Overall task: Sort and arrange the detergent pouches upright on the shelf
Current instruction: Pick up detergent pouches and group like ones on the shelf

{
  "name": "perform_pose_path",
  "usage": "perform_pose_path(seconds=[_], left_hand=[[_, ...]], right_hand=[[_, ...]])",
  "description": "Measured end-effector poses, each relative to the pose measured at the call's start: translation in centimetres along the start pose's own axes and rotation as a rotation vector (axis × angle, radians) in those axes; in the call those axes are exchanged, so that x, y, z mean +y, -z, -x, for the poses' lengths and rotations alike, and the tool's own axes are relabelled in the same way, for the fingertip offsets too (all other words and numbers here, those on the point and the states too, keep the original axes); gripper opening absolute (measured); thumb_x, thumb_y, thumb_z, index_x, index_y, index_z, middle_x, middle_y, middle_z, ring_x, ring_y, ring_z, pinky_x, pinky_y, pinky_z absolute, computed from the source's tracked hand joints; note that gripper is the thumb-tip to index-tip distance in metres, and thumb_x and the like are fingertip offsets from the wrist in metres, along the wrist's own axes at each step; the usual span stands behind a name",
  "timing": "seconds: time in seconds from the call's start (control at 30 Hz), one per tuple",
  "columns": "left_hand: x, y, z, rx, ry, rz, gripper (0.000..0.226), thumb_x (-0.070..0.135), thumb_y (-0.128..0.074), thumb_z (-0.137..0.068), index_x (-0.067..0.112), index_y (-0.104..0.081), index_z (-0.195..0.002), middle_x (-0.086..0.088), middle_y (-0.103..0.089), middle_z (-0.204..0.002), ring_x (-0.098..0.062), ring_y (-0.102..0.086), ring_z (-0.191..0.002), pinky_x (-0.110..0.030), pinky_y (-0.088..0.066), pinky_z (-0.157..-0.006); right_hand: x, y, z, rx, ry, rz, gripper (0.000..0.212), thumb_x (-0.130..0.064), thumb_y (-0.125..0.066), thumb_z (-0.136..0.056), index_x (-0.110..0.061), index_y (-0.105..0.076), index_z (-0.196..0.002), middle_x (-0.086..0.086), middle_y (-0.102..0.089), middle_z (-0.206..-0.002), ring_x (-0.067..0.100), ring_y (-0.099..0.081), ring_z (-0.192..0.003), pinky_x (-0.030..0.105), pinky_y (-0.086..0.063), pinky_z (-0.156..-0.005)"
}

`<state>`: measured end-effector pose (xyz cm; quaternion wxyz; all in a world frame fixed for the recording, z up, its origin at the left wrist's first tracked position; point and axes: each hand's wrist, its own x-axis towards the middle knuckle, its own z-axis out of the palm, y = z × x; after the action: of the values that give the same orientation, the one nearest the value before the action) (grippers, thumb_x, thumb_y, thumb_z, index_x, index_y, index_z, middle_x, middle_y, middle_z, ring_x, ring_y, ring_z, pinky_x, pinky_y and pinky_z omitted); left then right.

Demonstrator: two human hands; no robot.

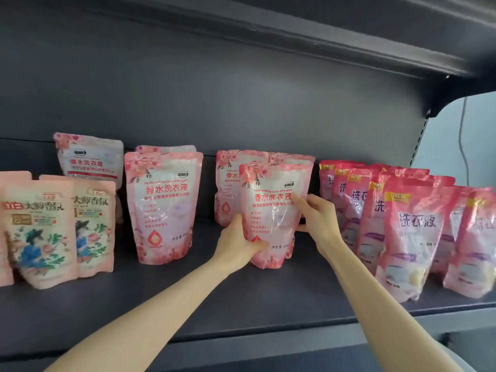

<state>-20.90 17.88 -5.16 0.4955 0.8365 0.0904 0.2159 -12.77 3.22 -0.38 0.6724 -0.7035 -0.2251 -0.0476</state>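
Detergent pouch (273, 210), glossy crinkled plastic, clasped between left fingers (255, 247) and right fingers (298, 200).

Dark Shelving Against a Pale Wall

A matt charcoal shelf (241, 312) runs across the view, its front lip catching a faint sheen. Behind it stands a plain dark grey back panel (214, 98), and an upper shelf (322, 28) of the same colour overhangs above. At the right end a slotted upright (422, 138) closes the unit; beyond it a bright pale wall (480, 135) shows, with a thin cable (461, 135) hanging down it
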Motion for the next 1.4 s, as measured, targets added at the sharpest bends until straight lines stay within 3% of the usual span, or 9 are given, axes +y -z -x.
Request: perform_pose_path(seconds=[0.07, 0.17, 0.37, 0.47, 0.6, 0.93, 1.07, 1.23, 1.4], left_hand=[[0.1, -1.6, -1.7, -0.005, 0.028, 0.003, 0.062, 0.023, -0.08, -0.071, 0.015, -0.043, -0.12, 0.003, -0.057, -0.118, -0.012, -0.054, -0.104, -0.025, -0.046, -0.079], [0.0, -3.6, -4.4, -0.003, 0.03, 0.015, 0.061, 0.021, -0.08, -0.072, 0.016, -0.045, -0.121, 0.005, -0.057, -0.117, -0.011, -0.054, -0.104, -0.024, -0.046, -0.08], [-0.5, -5.7, -8.2, -0.018, 0.012, -0.024, 0.062, 0.015, -0.079, -0.074, 0.016, -0.044, -0.125, 0.004, -0.056, -0.11, -0.014, -0.056, -0.102, -0.029, -0.05, -0.088], [-0.8, -6.3, -9.4, 0.008, 0.013, -0.018, 0.06, 0.012, -0.078, -0.074, 0.017, -0.045, -0.124, 0.003, -0.058, -0.112, -0.015, -0.057, -0.102, -0.034, -0.051, -0.092], [-1.0, -7.0, -10.5, 0.031, 0.016, -0.016, 0.065, 0.015, -0.079, -0.073, 0.015, -0.045, -0.129, 0.0, -0.059, -0.116, -0.017, -0.058, -0.104, -0.036, -0.05, -0.094], [-0.8, -8.0, -10.0, 0.055, 0.014, 0.023, 0.046, 0.014, -0.074, -0.078, 0.014, -0.053, -0.119, 0.01, -0.058, -0.105, -0.008, -0.056, -0.095, -0.011, -0.045, -0.07], [-0.5, -8.3, -9.9, 0.037, 0.005, 0.006, 0.046, 0.015, -0.072, -0.081, 0.014, -0.051, -0.122, 0.004, -0.06, -0.115, -0.009, -0.055, -0.096, -0.015, -0.045, -0.078], [-0.4, -8.3, -9.9, 0.031, 0.004, -0.059, 0.048, 0.019, -0.07, -0.083, 0.014, -0.049, -0.126, -0.001, -0.058, -0.126, -0.017, -0.057, -0.11, -0.025, -0.045, -0.089], [-0.2, -7.7, -9.7, -0.036, 0.017, -0.202, 0.057, 0.029, -0.068, -0.084, 0.016, -0.043, -0.134, -0.002, -0.056, -0.128, -0.021, -0.055, -0.115, -0.035, -0.045, -0.098]], right_hand=[[1.2, 1.2, -2.0, 0.005, -0.013, 0.004, 0.02, -0.025, -0.062, -0.091, -0.006, -0.069, -0.09, 0.004, -0.073, -0.092, 0.019, -0.071, -0.083, 0.047, -0.06, -0.071], [2.8, 2.4, -4.8, 0.01, -0.023, 0.005, 0.026, -0.025, -0.061, -0.091, 0.001, -0.066, -0.092, 0.005, -0.073, -0.09, 0.019, -0.071, -0.083, 0.047, -0.059, -0.073], [5.9, 3.5, -9.3, 0.061, -0.05, -0.004, 0.016, -0.026, -0.064, -0.089, -0.011, -0.062, -0.095, 0.003, -0.071, -0.097, 0.02, -0.069, -0.09, 0.049, -0.058, -0.078], [6.6, 3.4, -10.2, 0.045, -0.002, -0.01, 0.022, -0.023, -0.071, -0.084, -0.01, -0.061, -0.098, 0.002, -0.072, -0.1, 0.018, -0.07, -0.09, 0.044, -0.059, -0.078], [7.2, 3.2, -11.8, 0.109, 0.016, 0.024, 0.017, -0.03, -0.066, -0.087, -0.015, -0.058, -0.088, 0.004, -0.07, -0.095, 0.019, -0.069, -0.088, 0.044, -0.058, -0.079], [7.7, 3.2, -11.8, 0.121, 0.067, 0.062, 0.025, -0.029, -0.067, -0.087, -0.011, -0.056, -0.1, -0.004, -0.068, -0.093, 0.01, -0.066, -0.084, 0.024, -0.055, -0.07], [7.6, 3.2, -11.7, 0.165, 0.085, 0.114, 0.02, -0.029, -0.066, -0.088, -0.015, -0.054, -0.093, -0.014, -0.061, -0.081, 0.009, -0.062, -0.08, 0.025, -0.052, -0.072], [7.4, 3.3, -11.6, 0.147, 0.078, 0.155, 0.02, -0.031, -0.065, -0.089, -0.016, -0.051, -0.095, -0.013, -0.059, -0.083, 0.015, -0.063, -0.087, 0.031, -0.053, -0.078], [6.7, 3.8, -11.1, 0.102, 0.043, 0.221, 0.028, -0.028, -0.065, -0.088, -0.011, -0.053, -0.108, 0.002, -0.067, -0.103, 0.021, -0.065, -0.097, 0.031, -0.053, -0.078]])
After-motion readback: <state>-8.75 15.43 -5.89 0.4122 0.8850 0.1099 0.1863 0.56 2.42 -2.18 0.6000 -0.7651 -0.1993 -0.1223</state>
